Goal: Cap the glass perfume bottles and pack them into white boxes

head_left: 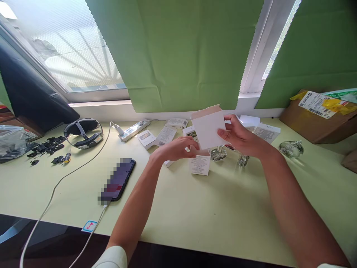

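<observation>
My right hand (240, 136) grips a plain white cardboard box (209, 128) by its right side, thumb across the front face. A flap stands up at the box's top. My left hand (178, 148) has its fingers curled by that box's lower left corner; whatever lies between the fingertips is hidden. Just below, a small white printed box (200, 165) stands upright on the table with its top flap raised. Close behind my right hand are a glass perfume bottle (219, 153) and another glass bottle (243, 160). A round glass bottle (290, 149) sits farther right.
Several white printed boxes, one of them a carton (166, 134), lie along the back. On the left are a phone (118, 182) with a cable, a power strip (135, 130), a headset (85, 134) and black parts (48, 146). A brown carton (315, 119) stands at right.
</observation>
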A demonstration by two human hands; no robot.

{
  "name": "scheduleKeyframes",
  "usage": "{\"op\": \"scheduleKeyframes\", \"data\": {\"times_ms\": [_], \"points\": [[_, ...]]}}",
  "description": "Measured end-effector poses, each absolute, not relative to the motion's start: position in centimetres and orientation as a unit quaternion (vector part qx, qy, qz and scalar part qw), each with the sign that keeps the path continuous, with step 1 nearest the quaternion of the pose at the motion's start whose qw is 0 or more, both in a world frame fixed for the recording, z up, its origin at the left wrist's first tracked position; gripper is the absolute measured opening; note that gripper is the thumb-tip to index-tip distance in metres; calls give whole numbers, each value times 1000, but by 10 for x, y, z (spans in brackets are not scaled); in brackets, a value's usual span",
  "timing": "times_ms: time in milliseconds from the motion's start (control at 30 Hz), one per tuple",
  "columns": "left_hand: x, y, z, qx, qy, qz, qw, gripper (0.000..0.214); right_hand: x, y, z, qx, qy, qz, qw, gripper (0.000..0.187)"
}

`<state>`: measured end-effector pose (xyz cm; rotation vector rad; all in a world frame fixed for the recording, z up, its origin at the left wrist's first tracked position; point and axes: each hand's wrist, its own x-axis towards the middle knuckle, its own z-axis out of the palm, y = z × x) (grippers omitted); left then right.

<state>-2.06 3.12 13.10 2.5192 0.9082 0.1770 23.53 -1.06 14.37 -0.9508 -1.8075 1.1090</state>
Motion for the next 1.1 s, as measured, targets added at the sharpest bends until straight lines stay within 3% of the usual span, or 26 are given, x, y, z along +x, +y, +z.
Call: {"op": "scheduleKeyframes", "data": {"times_ms": [167, 367, 533, 600, 833, 1100], "points": [[-24, 31, 136, 908, 341, 88, 228, 33, 236, -16, 148, -396, -732, 402, 382, 30], [-24, 34, 126, 900, 351, 61, 250, 20, 232, -11, 140, -353, -737, 478, 321, 37], [-25, 39, 116, 896, 319, 114, 287, 51, 219, -11, 134, -329, -744, 479, 329, 39], [-25, 38, 117, 892, 324, 118, 293, 53, 215, -10, 131, -334, -758, 454, 328, 38], [-33, 35, 128, 899, 300, 54, 315, 42, 221, -1, 118, -401, -780, 381, 292, 32], [-34, 32, 136, 887, 320, 16, 331, 34, 229, -6, 127, -408, -761, 434, 258, 29]]}}
